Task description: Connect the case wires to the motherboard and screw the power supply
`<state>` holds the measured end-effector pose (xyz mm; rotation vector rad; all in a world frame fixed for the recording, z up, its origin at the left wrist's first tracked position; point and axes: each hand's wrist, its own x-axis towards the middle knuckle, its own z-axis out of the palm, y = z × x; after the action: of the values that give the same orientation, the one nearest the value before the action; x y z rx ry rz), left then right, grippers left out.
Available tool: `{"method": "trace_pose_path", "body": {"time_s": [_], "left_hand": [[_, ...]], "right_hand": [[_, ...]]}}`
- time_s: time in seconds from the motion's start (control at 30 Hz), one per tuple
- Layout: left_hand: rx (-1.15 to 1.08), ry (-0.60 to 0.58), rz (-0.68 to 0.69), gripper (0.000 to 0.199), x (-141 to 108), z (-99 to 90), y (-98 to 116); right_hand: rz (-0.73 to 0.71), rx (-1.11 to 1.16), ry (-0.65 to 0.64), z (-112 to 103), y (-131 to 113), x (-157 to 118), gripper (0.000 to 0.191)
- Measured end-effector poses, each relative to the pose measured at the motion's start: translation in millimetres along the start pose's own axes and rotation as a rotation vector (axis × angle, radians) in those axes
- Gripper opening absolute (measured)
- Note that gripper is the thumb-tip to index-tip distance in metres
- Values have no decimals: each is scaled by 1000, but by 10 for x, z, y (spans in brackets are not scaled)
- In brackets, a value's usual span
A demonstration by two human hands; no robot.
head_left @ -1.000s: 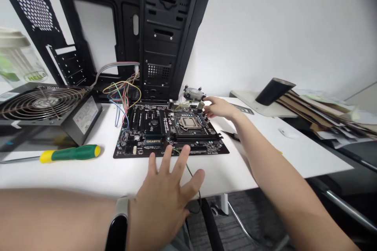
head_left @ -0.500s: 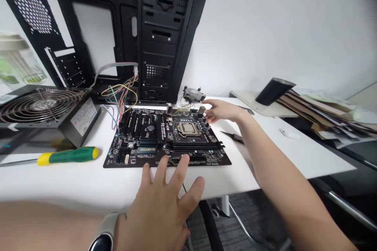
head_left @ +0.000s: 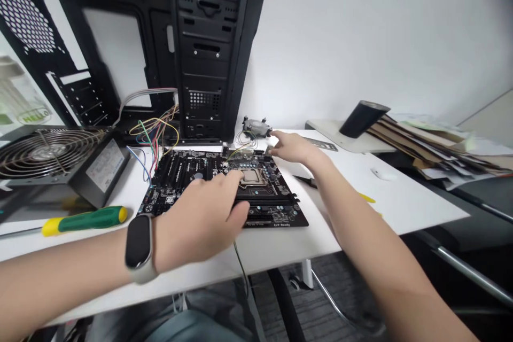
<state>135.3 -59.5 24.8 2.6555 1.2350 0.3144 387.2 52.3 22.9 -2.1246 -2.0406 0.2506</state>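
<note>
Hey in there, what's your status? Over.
Left hand over motherboard, index fingertip near processor. Right hand at board's far right corner. Cooler just behind it; computer case standing behind board.

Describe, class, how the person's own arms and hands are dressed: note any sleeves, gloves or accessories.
No sleeve shows on either forearm, and both hands are ungloved. The left hand has a band on its wrist, with a pale strap and a dark, rounded oblong face. The right hand shows nothing worn at the wrist.
</note>
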Motion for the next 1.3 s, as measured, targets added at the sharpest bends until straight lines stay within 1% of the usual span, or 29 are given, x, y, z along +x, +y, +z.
{"method": "trace_pose_path", "body": {"time_s": [0.07,0.13,0.17,0.2,0.23,0.33,0.47,0.53,0.63,0.8,0.93,1.03,1.17,1.3], "left_hand": [[-10,57,-7,33,136,43,-105],[-47,130,-34,29,239,95,-198],[-68,163,-46,29,278,120,-240],[-72,193,-55,29,311,143,-280],[-60,217,-62,28,339,163,-319],[18,248,-64,30,406,215,-427],[50,183,-46,34,464,281,-523],[42,160,-42,35,474,305,-536],[42,156,-51,35,474,321,-522],[49,174,-90,31,475,320,-483],[56,172,-110,30,483,323,-470],[70,172,-137,32,488,325,-463],[95,170,-163,37,490,328,-456],[115,162,-156,38,481,337,-455]], "right_hand": [[-124,-33,112,-4,-35,-25,62],[-273,-64,241,-8,-117,-79,45],[-338,-70,279,-13,-171,-117,34],[-387,-66,291,-20,-227,-161,26],[-416,-53,277,-30,-282,-209,23],[-435,-36,199,-66,-401,-343,31],[-403,-47,85,-65,-439,-405,38],[-422,-71,31,-25,-444,-388,35],[-471,-79,-28,59,-474,-348,23],[-483,-74,0,165,-543,-303,30],[-538,-17,53,240,-578,-250,22],[-596,54,93,316,-622,-203,20],[-646,112,53,383,-693,-166,19],[-654,102,-31,356,-748,-204,22]]}}
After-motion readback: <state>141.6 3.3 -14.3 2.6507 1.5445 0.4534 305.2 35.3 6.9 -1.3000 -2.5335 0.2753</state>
